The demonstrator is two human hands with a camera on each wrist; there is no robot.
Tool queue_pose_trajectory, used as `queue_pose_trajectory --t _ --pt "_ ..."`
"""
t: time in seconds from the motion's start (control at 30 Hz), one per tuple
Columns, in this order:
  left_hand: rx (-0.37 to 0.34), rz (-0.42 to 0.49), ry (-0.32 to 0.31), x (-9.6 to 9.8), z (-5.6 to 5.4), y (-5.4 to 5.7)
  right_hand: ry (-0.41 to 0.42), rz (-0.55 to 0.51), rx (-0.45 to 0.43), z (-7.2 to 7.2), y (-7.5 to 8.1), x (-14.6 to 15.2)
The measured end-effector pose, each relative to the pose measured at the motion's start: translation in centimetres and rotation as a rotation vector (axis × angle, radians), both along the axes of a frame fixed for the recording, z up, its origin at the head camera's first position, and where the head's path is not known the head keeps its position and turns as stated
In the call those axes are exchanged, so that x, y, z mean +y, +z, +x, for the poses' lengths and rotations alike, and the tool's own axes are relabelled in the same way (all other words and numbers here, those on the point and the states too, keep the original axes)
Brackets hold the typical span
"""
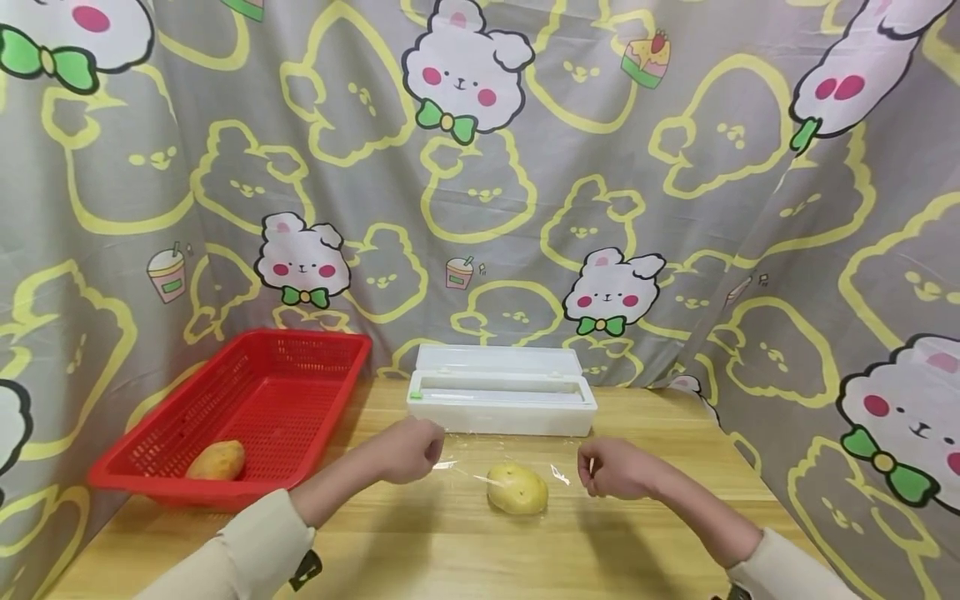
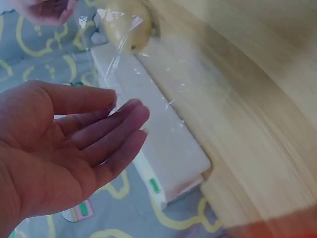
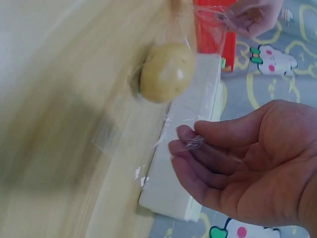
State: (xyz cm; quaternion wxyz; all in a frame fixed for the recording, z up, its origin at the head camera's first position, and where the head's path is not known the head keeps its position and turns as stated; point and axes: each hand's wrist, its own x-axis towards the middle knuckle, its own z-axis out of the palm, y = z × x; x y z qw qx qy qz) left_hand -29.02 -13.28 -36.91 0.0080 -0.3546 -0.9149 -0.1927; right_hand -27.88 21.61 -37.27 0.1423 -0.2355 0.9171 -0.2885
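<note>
Curtain [image 1: 360,183]: the far side and both flanks are filled by grey cloth, printed all over with yellow outlines and white rabbits in green bows.
Tabletop [image 1: 468,562]: wood grain is shown beneath everything, and over its near part soft shadows are being thrown.
Red basket [image 1: 150,483]: it is set at the left, sides pierced with small holes, one item lodged in its near end.
White box [image 1: 498,418]: it is placed at the far middle, lid raised, long slot exposed, a green piece seen at the left end.
Clear film [image 1: 559,475]: and here it is, stretched between the two hands, picked out by bright glints!
Left hand [image 1: 411,450]: a film edge is pinched by thumb and fingers, just near of the box's left end.
Right hand [image 1: 617,468]: a crumpled bit of film is pinched here too, near of the box's right end.
Central potato [image 1: 517,487]: it is framed between both hands; whether film is passed over or under it cannot be told.
Basket potato [image 1: 217,461]: it is cradled at the near left, well apart from the other.
</note>
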Motion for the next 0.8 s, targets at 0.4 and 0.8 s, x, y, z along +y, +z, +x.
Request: queue_pose_trajectory --t 0.4,0.8 --pt "-0.125 0.196 0.197 0.1 -3.5 -2.5 -0.166 -0.138 -0.057 -2.8 -2.5 0.0" --pt "0.029 0.128 0.301 0.5 -4.4 -6.1 -0.227 -0.080 0.119 -3.9 -5.1 -0.2"
